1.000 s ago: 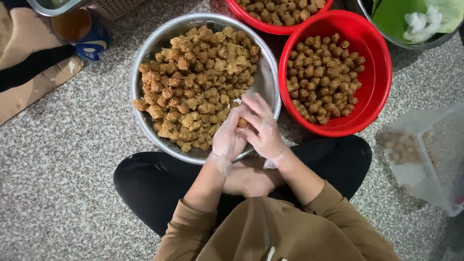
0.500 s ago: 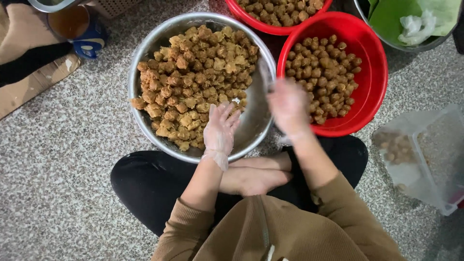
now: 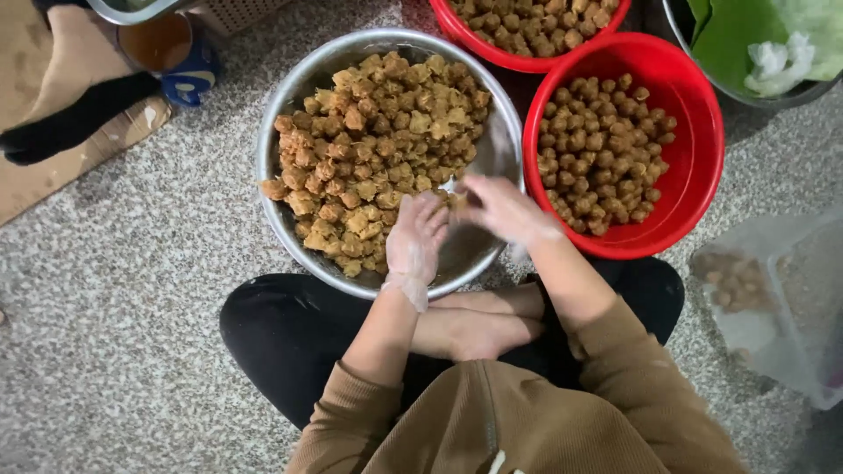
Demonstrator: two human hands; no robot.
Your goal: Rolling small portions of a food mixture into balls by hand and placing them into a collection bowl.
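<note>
My left hand (image 3: 417,241), in a thin clear glove, rests back-up on the brown fried pieces at the near side of a large steel bowl (image 3: 290,114). Its fingers hide whatever lies under them. My right hand (image 3: 505,211) is motion-blurred, just right of the left hand, over the bare metal inside the steel bowl's near right rim. Right beside it stands a red plastic bowl (image 3: 694,184) holding several rounder brown balls. I sit cross-legged, and both bowls stand on the floor in front of my legs.
A second red bowl (image 3: 527,61) of brown balls stands behind. A dark bowl (image 3: 746,92) with green leaves and white plastic is at the top right. A clear plastic bag (image 3: 773,298) lies to my right. A blue cup (image 3: 171,53) stands at the top left on the speckled floor.
A second ago both hands were together at the steel bowl's near rim. The right hand then swung over the red bowl and has now come back beside the left hand.
</note>
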